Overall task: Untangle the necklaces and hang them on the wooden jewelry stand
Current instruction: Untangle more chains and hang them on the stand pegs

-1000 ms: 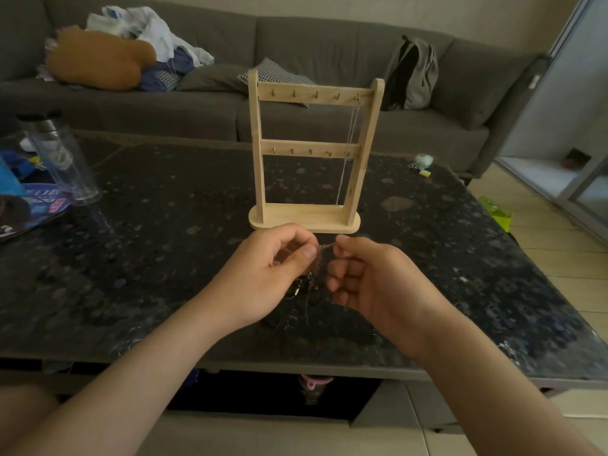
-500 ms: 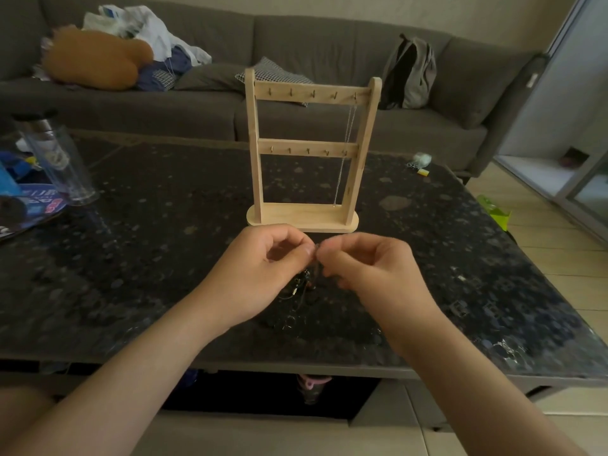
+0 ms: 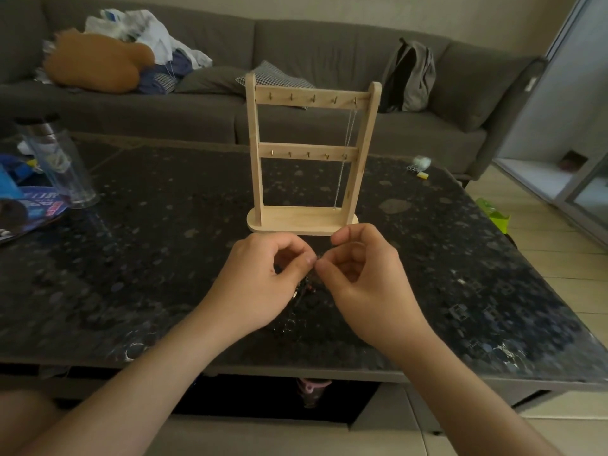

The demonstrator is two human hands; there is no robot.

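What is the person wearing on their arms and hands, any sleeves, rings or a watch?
Nothing shows. The left hand and right hand are bare: no gloves, and no rings on the fingers that show. The left forearm and right forearm are uncovered to the frame's edge, with no sleeve, watch, bracelet or marking in view.

Left hand (image 3: 260,284) and right hand (image 3: 365,284) side by side — fingers (image 3: 307,260) curled, tips together.

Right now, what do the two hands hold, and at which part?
Both left hand and right hand pinch the thin tangled metal necklaces at the bunch's top; the rest dangles.
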